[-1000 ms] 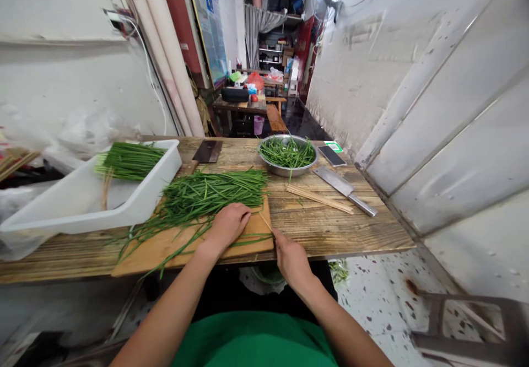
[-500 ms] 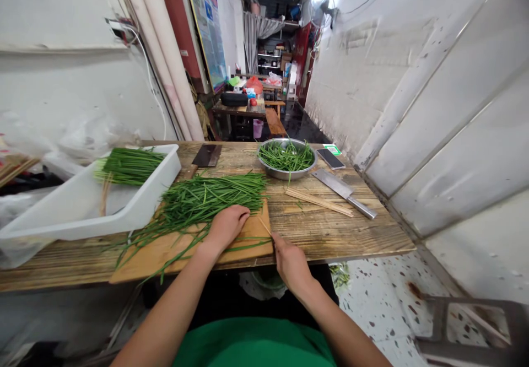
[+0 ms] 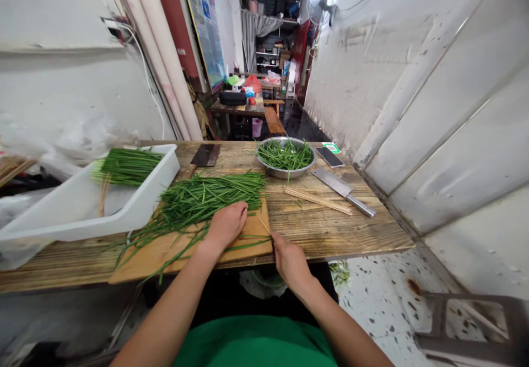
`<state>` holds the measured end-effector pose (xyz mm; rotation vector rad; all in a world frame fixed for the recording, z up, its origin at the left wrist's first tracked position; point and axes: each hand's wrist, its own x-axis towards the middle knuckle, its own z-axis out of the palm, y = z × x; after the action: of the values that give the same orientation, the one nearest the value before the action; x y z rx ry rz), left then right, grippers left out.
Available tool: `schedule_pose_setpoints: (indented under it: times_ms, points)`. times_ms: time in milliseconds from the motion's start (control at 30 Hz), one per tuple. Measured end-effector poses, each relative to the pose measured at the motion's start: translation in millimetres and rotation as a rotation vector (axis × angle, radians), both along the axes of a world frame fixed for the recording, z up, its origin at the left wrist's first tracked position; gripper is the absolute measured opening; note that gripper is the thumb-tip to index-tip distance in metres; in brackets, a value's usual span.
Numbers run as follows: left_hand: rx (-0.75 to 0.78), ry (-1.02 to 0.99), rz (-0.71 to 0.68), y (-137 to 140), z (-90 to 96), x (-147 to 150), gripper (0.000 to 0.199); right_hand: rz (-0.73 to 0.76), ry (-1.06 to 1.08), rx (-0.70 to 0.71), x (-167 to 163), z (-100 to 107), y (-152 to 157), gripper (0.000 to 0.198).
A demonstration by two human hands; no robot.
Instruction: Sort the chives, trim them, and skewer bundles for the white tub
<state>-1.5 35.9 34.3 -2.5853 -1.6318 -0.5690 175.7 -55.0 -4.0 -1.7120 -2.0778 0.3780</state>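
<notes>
A heap of long green garlic chives lies across a wooden cutting board, with loose strands hanging over the board's front edge. My left hand rests at the lower right side of the heap, fingers curled together against the chive ends. Whatever is between those fingertips is hidden. In my right hand a thin bamboo skewer is pinched, its tip pointing up and left over the board's right edge. A few chive strands lie on the board between both hands.
A steel bowl of chives stands behind the board. Right of it lie bamboo skewers, a cleaver and a phone. Another cleaver lies behind the heap. At left sits a white tray with bundled chives.
My left hand has shifted very slightly at the edge of the heap, its fingers more curled in. The right hand and skewer stay nearly the same.
</notes>
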Motion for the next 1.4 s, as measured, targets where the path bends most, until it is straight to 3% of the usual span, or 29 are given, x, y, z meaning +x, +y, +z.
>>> schedule_pose_setpoints:
  times_ms: [133, 267, 400, 800, 1133, 1400]
  points:
    - [-0.077, -0.137, -0.02, -10.3, -9.6, 2.3, 0.026, -0.003, -0.011, -0.029, 1.1, 2.6, -4.8, 0.044]
    - [-0.078, -0.324, -0.039, -15.0, -21.9, 3.4, 0.025, -0.003, -0.036, -0.048, 1.6, 4.7, -12.2, 0.044]
    - [-0.08, -0.39, -0.042, -15.4, -25.4, 4.3, 0.024, 0.0, -0.054, -0.073, 0.5, 6.7, -13.9, 0.045]
    - [-0.177, -0.244, -0.114, -14.9, -10.4, 7.0, 0.027, -0.026, -0.024, -0.054, -0.2, 2.8, -9.2, 0.044]
    - [-0.087, -0.318, -0.009, -11.2, -22.2, 7.5, 0.026, -0.007, -0.04, -0.078, 0.2, 6.9, -10.8, 0.042]
    - [-0.097, -0.347, -0.022, -11.6, -23.5, 7.1, 0.025, 0.002, -0.044, -0.094, -0.5, 7.7, -8.3, 0.041]
